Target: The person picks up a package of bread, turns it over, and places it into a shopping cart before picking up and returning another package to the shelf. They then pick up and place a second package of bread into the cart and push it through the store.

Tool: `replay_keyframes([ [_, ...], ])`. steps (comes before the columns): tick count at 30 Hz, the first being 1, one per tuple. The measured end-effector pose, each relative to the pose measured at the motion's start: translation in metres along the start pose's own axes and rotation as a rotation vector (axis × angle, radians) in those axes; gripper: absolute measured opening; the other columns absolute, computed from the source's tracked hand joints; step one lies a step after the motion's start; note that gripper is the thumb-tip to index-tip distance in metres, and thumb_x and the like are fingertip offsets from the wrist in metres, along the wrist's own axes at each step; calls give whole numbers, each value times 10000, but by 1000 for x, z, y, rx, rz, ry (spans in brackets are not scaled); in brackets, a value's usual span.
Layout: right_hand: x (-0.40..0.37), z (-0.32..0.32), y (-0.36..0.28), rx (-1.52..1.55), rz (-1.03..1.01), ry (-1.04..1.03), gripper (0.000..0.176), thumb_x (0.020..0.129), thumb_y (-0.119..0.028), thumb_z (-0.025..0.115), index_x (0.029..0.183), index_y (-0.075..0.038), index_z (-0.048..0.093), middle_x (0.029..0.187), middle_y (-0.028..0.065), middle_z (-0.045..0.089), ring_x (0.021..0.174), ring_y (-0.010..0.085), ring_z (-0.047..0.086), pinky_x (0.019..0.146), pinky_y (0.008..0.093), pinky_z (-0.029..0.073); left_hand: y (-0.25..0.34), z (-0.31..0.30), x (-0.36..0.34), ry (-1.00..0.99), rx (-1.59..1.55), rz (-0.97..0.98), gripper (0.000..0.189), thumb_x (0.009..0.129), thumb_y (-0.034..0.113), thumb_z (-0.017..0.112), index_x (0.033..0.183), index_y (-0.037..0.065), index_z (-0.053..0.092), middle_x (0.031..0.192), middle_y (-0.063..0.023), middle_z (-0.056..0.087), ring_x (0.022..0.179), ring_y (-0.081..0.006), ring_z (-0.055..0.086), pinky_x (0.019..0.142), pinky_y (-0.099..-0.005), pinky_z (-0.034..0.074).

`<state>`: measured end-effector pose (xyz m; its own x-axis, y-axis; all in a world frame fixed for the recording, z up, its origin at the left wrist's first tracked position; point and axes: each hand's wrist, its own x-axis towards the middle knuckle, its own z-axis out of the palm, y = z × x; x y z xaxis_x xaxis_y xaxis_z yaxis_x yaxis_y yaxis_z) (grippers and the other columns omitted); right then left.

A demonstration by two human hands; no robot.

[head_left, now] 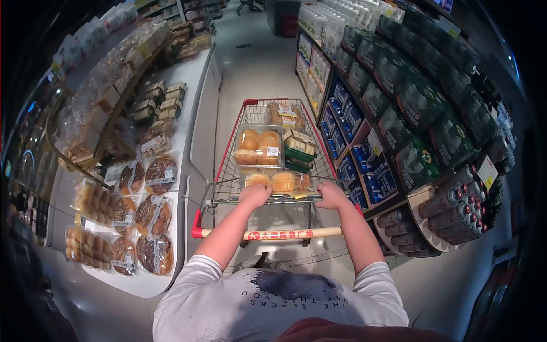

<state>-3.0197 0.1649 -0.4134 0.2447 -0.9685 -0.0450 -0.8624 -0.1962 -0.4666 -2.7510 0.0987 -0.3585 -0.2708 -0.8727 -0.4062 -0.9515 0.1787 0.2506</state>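
Both hands are at the near rim of a wire shopping cart (pixel 231 147) with red trim. My left hand (pixel 255 195) is closed over the metal rim on the left, beside a pack of round buns (pixel 283 182). Toward the right, my right hand (pixel 330 196) wraps the same rim, its fingertips partly hidden. Under my forearms runs the cart's cream handle bar (pixel 296 234) with red lettering. Inside the cart sit a clear box of buns (pixel 258 147), green trays of pale food (pixel 299 145) and another clear pack (pixel 286 114) at the far end.
On the left, a white bakery counter (pixel 196 97) holds bagged round breads (pixel 152 215) and packed rolls (pixel 88 249). Shelves at right carry green drink packs (pixel 419 114), blue can packs (pixel 364 162) and bottled multipacks (pixel 450 199). A tiled aisle (pixel 245 68) runs ahead between them.
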Motion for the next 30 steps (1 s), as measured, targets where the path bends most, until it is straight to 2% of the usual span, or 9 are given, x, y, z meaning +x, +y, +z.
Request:
replay_keyframes([
  [2, 26, -10, 17, 11, -22, 10, 390, 567, -273, 690, 839, -18, 577, 869, 159, 551, 857, 328, 546, 775, 384, 455, 5, -7, 29, 0, -3, -10, 457, 841, 406, 329, 1024, 103, 618, 1020, -140, 619, 945, -312, 584, 819, -411, 449],
  [5, 69, -20, 48, 19, -36, -51, 429, 559, -287, 692, 880, -26, 582, 919, 171, 560, 917, 329, 542, 802, 400, 452, 14, -22, 67, 5, -16, -17, 458, 839, 400, 335, 1011, 86, 622, 1010, -148, 622, 940, -316, 589, 819, -414, 453],
  [9, 129, -33, 83, 35, -54, -63, 421, 555, -290, 695, 863, -29, 577, 913, 167, 557, 899, 328, 542, 785, 395, 454, 19, -44, 120, 29, -46, -34, 466, 840, 385, 341, 981, 49, 630, 992, -171, 625, 929, -326, 597, 815, -426, 460],
  [13, 191, -47, 103, 5, -80, -70, 411, 551, -295, 698, 837, -29, 569, 886, 159, 550, 876, 325, 542, 765, 391, 455, 14, -65, 174, 6, -69, -82, 476, 839, 388, 342, 967, 34, 633, 999, -180, 621, 930, -329, 596, 816, -430, 455],
  [19, 293, -76, 120, 29, -124, -33, 394, 551, -290, 695, 820, -31, 570, 871, 150, 546, 866, 321, 542, 763, 387, 455, 1, -122, 257, 35, -128, -51, 477, 841, 379, 337, 960, 27, 636, 977, -178, 629, 915, -327, 601, 813, -427, 451],
  [22, 330, -84, 134, 14, -137, -39, 391, 552, -287, 689, 822, -30, 572, 875, 150, 547, 871, 323, 541, 771, 389, 456, -2, -138, 292, 26, -143, -93, 442, 836, 388, 347, 1017, 85, 613, 1047, -160, 606, 979, -312, 574, 841, -410, 439],
  [26, 383, -96, 153, 10, -174, -57, 403, 545, -288, 685, 814, -13, 567, 842, 158, 542, 846, 327, 537, 757, 395, 446, 0, -163, 335, 47, -150, -110, 444, 840, 397, 344, 1012, 85, 609, 1007, -159, 617, 942, -316, 585, 820, -410, 446],
  [30, 447, -113, 175, -58, -174, -95, 400, 563, -294, 683, 848, -29, 586, 908, 152, 550, 894, 320, 544, 789, 390, 460, -3, -185, 391, 130, -126, -132, 445, 853, 405, 339, 1001, 82, 606, 968, -149, 628, 901, -322, 594, 797, -423, 451],
])
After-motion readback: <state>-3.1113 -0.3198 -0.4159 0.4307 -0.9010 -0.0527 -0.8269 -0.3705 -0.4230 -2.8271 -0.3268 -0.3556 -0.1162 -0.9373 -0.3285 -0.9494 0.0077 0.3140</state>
